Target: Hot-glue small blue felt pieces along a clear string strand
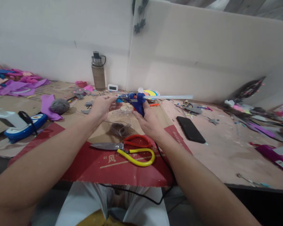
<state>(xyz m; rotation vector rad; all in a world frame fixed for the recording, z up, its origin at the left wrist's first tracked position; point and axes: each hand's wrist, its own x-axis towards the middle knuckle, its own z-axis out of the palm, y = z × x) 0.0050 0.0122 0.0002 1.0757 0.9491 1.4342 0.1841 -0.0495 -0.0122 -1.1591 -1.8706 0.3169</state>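
Observation:
A blue hot glue gun (139, 102) is in my right hand (146, 117), its nozzle pointing left. A long translucent glue stick (174, 97) sticks out of its back toward the right. My left hand (105, 106) is closed at the nozzle end, fingertips pinched by a small blue piece (119, 99); I cannot make out exactly what is pinched. Below both hands lie a coil of thin wire (119, 128) and a pair of scissors (139, 157) with one red and one yellow handle, blades pointing left. The gun's black cord (163, 158) runs down beneath my right forearm.
A red-printed cardboard sheet (80, 166) covers the table's front. A bottle (98, 73) and small white clock (112, 88) stand by the wall. Left are grey yarn (59, 106) and a blue power strip (25, 128); right, a black phone (191, 129) and purple power strip (271, 155).

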